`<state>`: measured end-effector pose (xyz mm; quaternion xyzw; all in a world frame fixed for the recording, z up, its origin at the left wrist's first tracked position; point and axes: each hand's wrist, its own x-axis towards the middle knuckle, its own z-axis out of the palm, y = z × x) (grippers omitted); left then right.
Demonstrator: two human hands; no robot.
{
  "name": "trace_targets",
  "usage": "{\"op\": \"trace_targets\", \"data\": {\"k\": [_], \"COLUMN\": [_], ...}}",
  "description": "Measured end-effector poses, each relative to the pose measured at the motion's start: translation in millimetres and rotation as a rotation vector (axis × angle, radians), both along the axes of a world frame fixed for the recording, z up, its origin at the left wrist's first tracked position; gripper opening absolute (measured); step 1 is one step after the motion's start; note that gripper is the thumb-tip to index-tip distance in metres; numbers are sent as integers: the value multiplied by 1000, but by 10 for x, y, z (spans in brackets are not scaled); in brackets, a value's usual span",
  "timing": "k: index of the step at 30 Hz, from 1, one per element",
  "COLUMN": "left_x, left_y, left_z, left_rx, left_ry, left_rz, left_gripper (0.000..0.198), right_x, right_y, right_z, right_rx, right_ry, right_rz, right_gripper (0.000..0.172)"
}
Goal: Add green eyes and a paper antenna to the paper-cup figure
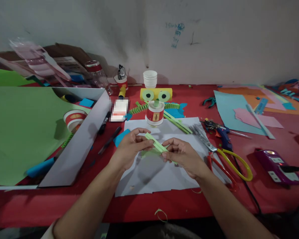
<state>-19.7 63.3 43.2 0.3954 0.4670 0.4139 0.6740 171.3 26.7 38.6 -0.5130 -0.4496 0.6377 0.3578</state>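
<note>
Between my two hands is a folded strip of light green paper [157,143], tilted down to the right. My left hand [132,146] pinches its upper left end between thumb and fingers. Farther along the strip, my right hand [180,153] is closed on its lower right part. Beneath them lies a white paper sheet [134,176]. Just beyond stands a paper-cup figure [156,113] with a yellow roll head, round green eyes and pleated green arms. Long green paper strips [178,122] rest behind its right side.
Scissors with yellow and red handles [235,162] and a blue glue gun [224,136] lie to the right, near a purple power socket [279,167]. An open box [74,156] fills the left side. Coloured paper [229,111] lies at the back right.
</note>
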Motion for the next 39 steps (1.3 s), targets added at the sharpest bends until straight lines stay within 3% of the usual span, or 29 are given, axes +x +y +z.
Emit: {"op": "trace_targets", "data": {"k": [5,8,11,19,25,30,39], "left_x": [60,141,197,168,179,248,299], "left_y": [-37,-87,-121,-70,-90,-156,-156], "left_z": [0,-32,-76,-95,-98,-64,-99], "left_rx": [-25,-48,-10,37,27,9,63], "left_ry": [-74,-90,-52,-117,-148,-162,-181], "left_rz": [49,-20,-96,166,182,180,265], "left_gripper": [33,34,19,17,19,23,22], "right_x": [-6,-10,-13,-4,-15,-23,-70], "right_y": [7,5,7,41,31,34,39], "right_z": [-25,-35,-48,-46,-18,-34,-52], "right_rx": [25,18,28,73,80,56,35], "right_ry": [72,91,84,124,183,110,163], "right_rz": [-11,-16,-17,-114,-144,-196,-254], "right_gripper": [30,29,26,26,31,27,25]}}
